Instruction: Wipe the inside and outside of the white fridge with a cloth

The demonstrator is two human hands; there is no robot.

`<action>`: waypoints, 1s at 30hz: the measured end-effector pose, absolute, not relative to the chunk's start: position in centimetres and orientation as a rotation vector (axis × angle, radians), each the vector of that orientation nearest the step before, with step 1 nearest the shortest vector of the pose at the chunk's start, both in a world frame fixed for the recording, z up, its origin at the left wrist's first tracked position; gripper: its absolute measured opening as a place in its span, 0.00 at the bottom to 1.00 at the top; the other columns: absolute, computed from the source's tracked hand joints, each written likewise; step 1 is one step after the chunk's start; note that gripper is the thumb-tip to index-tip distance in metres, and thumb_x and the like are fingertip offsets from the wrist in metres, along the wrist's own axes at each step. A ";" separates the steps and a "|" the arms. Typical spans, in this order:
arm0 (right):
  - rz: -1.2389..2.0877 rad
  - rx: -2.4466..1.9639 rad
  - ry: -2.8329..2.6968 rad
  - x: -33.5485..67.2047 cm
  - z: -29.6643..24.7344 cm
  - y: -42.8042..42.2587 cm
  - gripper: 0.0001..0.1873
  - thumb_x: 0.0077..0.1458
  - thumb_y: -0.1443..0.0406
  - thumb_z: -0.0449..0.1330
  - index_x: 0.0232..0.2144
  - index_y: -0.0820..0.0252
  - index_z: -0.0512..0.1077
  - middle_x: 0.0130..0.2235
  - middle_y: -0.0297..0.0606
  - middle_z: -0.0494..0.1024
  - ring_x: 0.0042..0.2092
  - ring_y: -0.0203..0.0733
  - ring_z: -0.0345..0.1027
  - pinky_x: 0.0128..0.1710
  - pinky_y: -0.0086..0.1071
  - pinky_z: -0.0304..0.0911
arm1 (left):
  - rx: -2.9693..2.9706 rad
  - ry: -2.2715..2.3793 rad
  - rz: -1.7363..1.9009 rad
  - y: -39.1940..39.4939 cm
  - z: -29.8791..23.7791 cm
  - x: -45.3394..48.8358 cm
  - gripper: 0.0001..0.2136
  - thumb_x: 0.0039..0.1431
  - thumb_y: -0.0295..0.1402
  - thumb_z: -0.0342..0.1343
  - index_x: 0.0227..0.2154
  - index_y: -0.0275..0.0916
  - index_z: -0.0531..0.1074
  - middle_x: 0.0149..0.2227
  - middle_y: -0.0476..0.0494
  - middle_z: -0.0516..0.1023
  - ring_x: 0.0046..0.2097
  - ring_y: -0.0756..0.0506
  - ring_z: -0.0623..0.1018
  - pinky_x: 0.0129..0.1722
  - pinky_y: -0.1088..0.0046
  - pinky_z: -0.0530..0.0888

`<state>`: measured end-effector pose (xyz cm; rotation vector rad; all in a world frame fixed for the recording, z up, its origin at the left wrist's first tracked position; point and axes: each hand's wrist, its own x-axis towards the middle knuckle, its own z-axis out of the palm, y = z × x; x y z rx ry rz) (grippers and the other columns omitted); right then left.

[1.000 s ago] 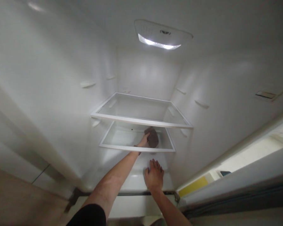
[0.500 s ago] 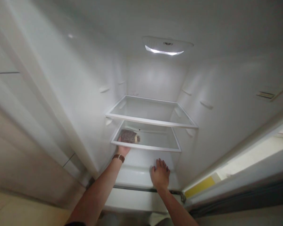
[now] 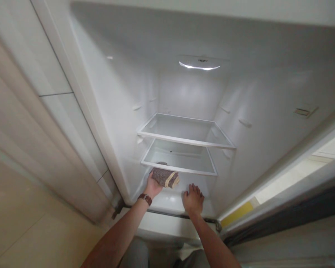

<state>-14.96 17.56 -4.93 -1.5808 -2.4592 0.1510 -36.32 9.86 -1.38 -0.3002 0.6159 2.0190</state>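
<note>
A folded brown cloth [image 3: 164, 176] with cream stripes is gripped in my left hand [image 3: 154, 186], just in front of the lower glass shelf [image 3: 184, 160]. Its back edge shows through the glass. My left wrist wears a brown-strapped watch. Lower right, my right hand [image 3: 194, 199] lies palm down on the white floor of the refrigerator [image 3: 170, 201], fingers stretched out and holding nothing. Above both hands sits the upper glass shelf [image 3: 187, 128], framed in white.
A lit lamp [image 3: 199, 67] is set in the refrigerator's ceiling. Shelf ledges [image 3: 245, 123] jut from the side walls. The open door [image 3: 290, 193] stands at the right, and a pale panelled front [image 3: 69, 111] flanks the left. A dark hinge [image 3: 217, 224] sits at the lower right corner.
My left hand has drawn the cloth forward and down, out from beneath the lower shelf. My right hand stays at about the same spot. The view has shifted back, showing the refrigerator's top edge.
</note>
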 end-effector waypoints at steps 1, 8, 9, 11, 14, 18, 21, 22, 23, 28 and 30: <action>0.158 -1.584 -2.461 -15.0 -4.9 17.6 0.28 0.66 0.63 0.48 0.65 0.61 0.69 0.70 0.49 0.65 0.70 0.53 0.53 0.66 0.52 0.51 | -0.296 0.613 2.030 9.6 -1.4 -36.1 0.21 0.73 0.41 0.47 0.59 0.36 0.74 0.47 0.35 0.84 0.45 0.39 0.84 0.48 0.59 0.81; 0.161 -1.579 -2.463 -14.9 -4.2 17.3 0.28 0.66 0.63 0.48 0.65 0.61 0.69 0.70 0.51 0.65 0.70 0.53 0.54 0.66 0.51 0.50 | -0.184 0.558 2.093 10.2 0.0 -34.9 0.16 0.67 0.31 0.53 0.54 0.36 0.76 0.44 0.39 0.84 0.41 0.43 0.84 0.42 0.67 0.81; 0.163 -1.577 -2.462 -14.9 -4.1 17.3 0.28 0.66 0.63 0.48 0.65 0.61 0.69 0.70 0.51 0.65 0.70 0.53 0.54 0.66 0.51 0.50 | -0.226 0.555 2.102 10.7 0.4 -34.7 0.15 0.66 0.29 0.53 0.52 0.35 0.76 0.42 0.40 0.84 0.40 0.44 0.84 0.41 0.68 0.81; 0.172 -1.576 -2.461 -14.9 -4.0 17.2 0.29 0.65 0.63 0.48 0.65 0.61 0.69 0.70 0.51 0.65 0.70 0.53 0.54 0.66 0.51 0.50 | -0.308 0.554 2.125 11.7 1.0 -34.2 0.12 0.65 0.27 0.52 0.48 0.35 0.76 0.39 0.40 0.84 0.37 0.45 0.83 0.40 0.69 0.81; 0.191 -1.583 -2.461 -14.9 -4.0 17.3 0.29 0.66 0.63 0.48 0.65 0.62 0.69 0.70 0.51 0.64 0.71 0.53 0.53 0.66 0.52 0.50 | -0.310 0.547 2.120 12.6 0.9 -33.1 0.11 0.65 0.27 0.53 0.47 0.36 0.76 0.41 0.39 0.84 0.39 0.43 0.84 0.41 0.68 0.81; 0.199 -1.577 -2.461 -15.0 -4.3 17.4 0.29 0.66 0.62 0.48 0.66 0.63 0.68 0.70 0.52 0.63 0.71 0.54 0.51 0.67 0.53 0.48 | -0.329 0.608 2.031 11.8 -1.2 -31.5 0.12 0.66 0.27 0.52 0.49 0.34 0.75 0.43 0.36 0.84 0.41 0.42 0.84 0.41 0.65 0.82; 0.209 -1.566 -2.456 -15.0 -4.6 17.5 0.30 0.66 0.62 0.48 0.66 0.63 0.68 0.70 0.52 0.63 0.71 0.54 0.51 0.67 0.53 0.48 | -0.298 0.644 1.982 10.6 -2.5 -30.8 0.13 0.65 0.26 0.53 0.51 0.34 0.75 0.44 0.35 0.84 0.42 0.42 0.85 0.44 0.62 0.83; 0.215 -1.566 -2.454 -15.0 -4.6 17.5 0.30 0.66 0.62 0.48 0.66 0.62 0.68 0.70 0.51 0.63 0.71 0.54 0.50 0.67 0.53 0.48 | -0.272 0.648 1.959 10.3 -2.6 -30.7 0.14 0.65 0.26 0.54 0.51 0.34 0.75 0.44 0.35 0.84 0.43 0.41 0.85 0.45 0.61 0.83; 0.220 -1.565 -2.452 -15.0 -4.6 17.5 0.29 0.66 0.62 0.48 0.66 0.62 0.68 0.70 0.51 0.63 0.71 0.53 0.50 0.67 0.53 0.48 | -0.249 0.653 1.937 10.1 -2.5 -30.7 0.13 0.64 0.26 0.54 0.51 0.33 0.75 0.44 0.34 0.84 0.43 0.41 0.85 0.45 0.61 0.83; 0.233 -1.562 -2.442 -15.1 -4.4 17.4 0.29 0.65 0.62 0.49 0.65 0.62 0.69 0.70 0.51 0.64 0.71 0.53 0.51 0.67 0.52 0.47 | -0.295 0.657 1.921 10.5 -1.2 -30.0 0.11 0.63 0.22 0.54 0.46 0.33 0.75 0.41 0.36 0.83 0.40 0.42 0.85 0.43 0.64 0.83; 0.231 -1.547 -2.429 -14.9 -4.3 17.3 0.27 0.66 0.62 0.49 0.63 0.62 0.71 0.68 0.51 0.66 0.70 0.54 0.53 0.66 0.51 0.49 | -0.337 0.643 1.952 11.0 -0.7 -29.4 0.10 0.64 0.22 0.53 0.45 0.34 0.75 0.41 0.37 0.83 0.39 0.43 0.84 0.42 0.66 0.83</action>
